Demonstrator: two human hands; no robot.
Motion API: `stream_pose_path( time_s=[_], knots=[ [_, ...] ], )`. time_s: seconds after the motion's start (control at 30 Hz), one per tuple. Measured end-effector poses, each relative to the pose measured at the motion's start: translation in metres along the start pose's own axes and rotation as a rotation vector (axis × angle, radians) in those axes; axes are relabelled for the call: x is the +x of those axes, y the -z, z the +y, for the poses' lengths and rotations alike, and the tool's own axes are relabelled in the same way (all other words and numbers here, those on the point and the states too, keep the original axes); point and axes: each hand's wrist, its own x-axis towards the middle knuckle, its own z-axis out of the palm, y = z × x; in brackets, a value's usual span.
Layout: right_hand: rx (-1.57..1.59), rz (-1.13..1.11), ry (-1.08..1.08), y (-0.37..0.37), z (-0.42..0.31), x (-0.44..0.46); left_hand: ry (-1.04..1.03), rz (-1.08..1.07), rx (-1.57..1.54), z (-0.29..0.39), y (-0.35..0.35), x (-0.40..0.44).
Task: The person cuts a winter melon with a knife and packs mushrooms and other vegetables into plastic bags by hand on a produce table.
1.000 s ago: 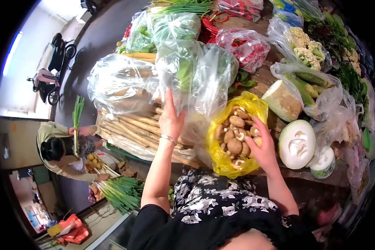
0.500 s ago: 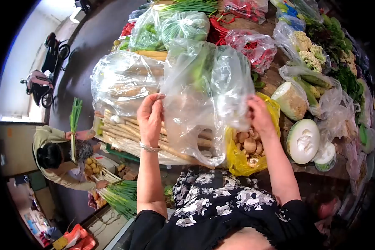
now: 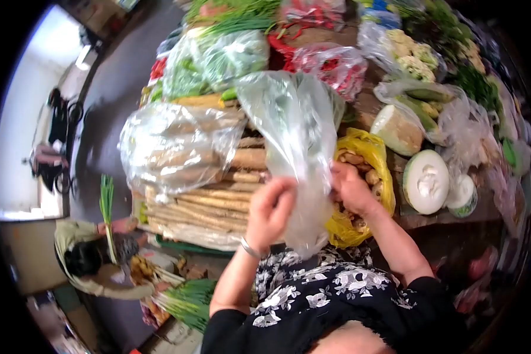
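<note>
A clear plastic bag [image 3: 307, 153] hangs gathered between my two hands, over the front of the stall. My left hand [image 3: 271, 211] is closed at the bag's left edge, its fingers slightly blurred. At the right edge my right hand [image 3: 353, 190] has its fingers curled on the plastic; some fingertips are hidden. Just below and beside that hand is a yellow plastic bag [image 3: 387, 177] with mushrooms [image 3: 371, 176] in it. Long brown roots [image 3: 200, 206] lie stacked left of my left hand, partly under another clear bag [image 3: 177, 141].
Cut winter melons [image 3: 426, 183], bagged cauliflower [image 3: 416, 59] and red chillies [image 3: 336, 68] cover the right and far side. Bagged greens [image 3: 218, 59] lie at the back left. A person [image 3: 79, 259] holding green onions [image 3: 107, 206] is at the left.
The clear bag has been drawn together from a wide spread into a narrow shape. My left hand has moved right, toward my right hand. The view has shifted somewhat.
</note>
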Motion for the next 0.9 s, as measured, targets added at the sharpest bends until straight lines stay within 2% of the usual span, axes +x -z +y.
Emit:
stream_pose_path(
  time_s=[0.03,0.07,0.1,0.13,0.17,0.23,0.3,0.37,0.43,0.5,0.53,0.57,0.6,0.63,0.67,0.7,0.73,0.77,0.8,0.83,0.87,0.9],
  knots=[
    [0.049,-0.225,0.204,0.001,0.011,0.001,-0.007,-0.056,0.014,0.001,-0.011,-0.010],
    [0.142,-0.222,0.209,-0.003,0.018,0.003,-0.028,-0.076,0.122,-0.001,-0.018,-0.018],
    [0.061,-0.265,0.234,0.001,0.020,0.009,-0.076,-0.121,0.216,-0.005,-0.027,-0.021],
    [0.151,-0.286,0.114,0.007,0.045,0.031,-0.089,-0.125,0.278,-0.013,-0.035,-0.027],
    [0.132,-0.225,-0.089,0.003,0.020,0.020,-0.109,-0.130,0.336,-0.024,-0.043,-0.030],
    [0.176,-0.291,0.060,-0.004,0.031,0.037,-0.090,-0.148,0.401,-0.043,-0.052,-0.037],
    [0.273,-0.379,0.181,-0.014,0.029,0.050,-0.322,-0.223,0.527,-0.060,-0.058,-0.035],
    [0.267,-0.183,0.434,-0.025,0.035,0.068,-0.396,-0.267,0.536,-0.061,-0.069,-0.031],
    [0.251,-0.146,0.453,-0.018,0.026,0.093,-0.456,-0.267,0.565,-0.058,-0.067,-0.028],
    [0.226,-0.024,0.495,-0.002,0.000,0.106,-0.110,-0.229,0.269,-0.047,-0.065,-0.030],
    [0.227,0.073,0.540,0.011,-0.028,0.097,-0.074,-0.196,0.161,-0.033,-0.067,-0.032],
    [0.212,0.040,0.657,0.027,-0.053,0.079,-0.046,-0.154,0.029,-0.025,-0.066,-0.035],
    [0.195,0.005,0.768,0.043,-0.079,0.057,0.065,-0.125,0.031,-0.013,-0.064,-0.040],
    [0.068,0.076,0.762,0.057,-0.100,0.036,0.178,-0.090,0.032,-0.006,-0.065,-0.046],
    [0.003,0.075,1.017,0.073,-0.118,0.018,0.173,-0.095,0.008,-0.020,-0.057,-0.051],
    [-0.374,0.212,1.194,0.096,-0.131,0.002,0.164,-0.102,-0.014,-0.038,-0.049,-0.055],
    [-0.353,0.167,1.170,0.116,-0.148,-0.027,0.183,0.025,-0.015,-0.048,-0.057,-0.061],
    [-0.584,0.297,1.207,0.139,-0.157,-0.052,0.225,-0.021,0.022,-0.052,-0.059,-0.063],
    [-0.658,0.271,1.061,0.162,-0.170,-0.085,0.223,-0.052,0.057,-0.047,-0.069,-0.063],
    [-0.712,0.323,1.184,0.188,-0.171,-0.106,0.222,-0.080,0.091,-0.042,-0.080,-0.065],
    [-0.410,0.230,1.062,0.208,-0.180,-0.134,0.181,-0.025,0.057,-0.053,-0.092,-0.070],
    [-0.313,0.208,0.899,0.226,-0.188,-0.170,0.178,-0.118,0.105,-0.044,-0.106,-0.068]
  ],
)
